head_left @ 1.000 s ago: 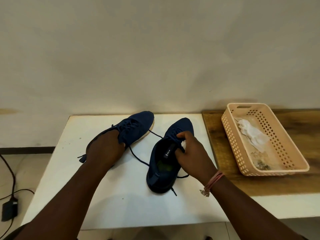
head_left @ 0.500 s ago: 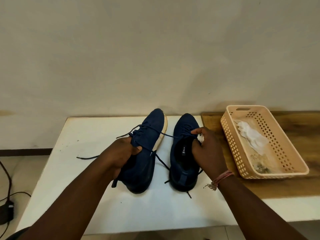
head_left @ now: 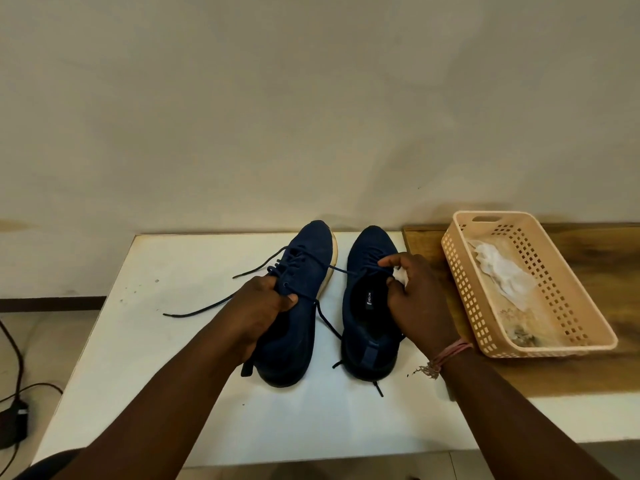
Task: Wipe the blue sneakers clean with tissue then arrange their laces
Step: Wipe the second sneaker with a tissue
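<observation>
White table (head_left: 138, 341) against a plain beige wall (head_left: 277, 98); wooden top (head_left: 606, 271) adjoining on the right; black cable (head_left: 14, 358) on the floor at left. Two blue sneakers, side by side on the table, toes to the wall, close but apart. Left sneaker (head_left: 298, 271): your left hand (head_left: 263, 306) grips its collar, fingers curled round the edge; one lace (head_left: 201, 308) trails loose across the table to the left. Right sneaker (head_left: 367, 306): your right hand (head_left: 415, 292) curls over its outer side at the opening, with a wad of tissue (head_left: 401, 276) tucked in the fingers. Peach basket (head_left: 588, 327) on the wooden top, just right of your right hand, holding crumpled white tissue.
</observation>
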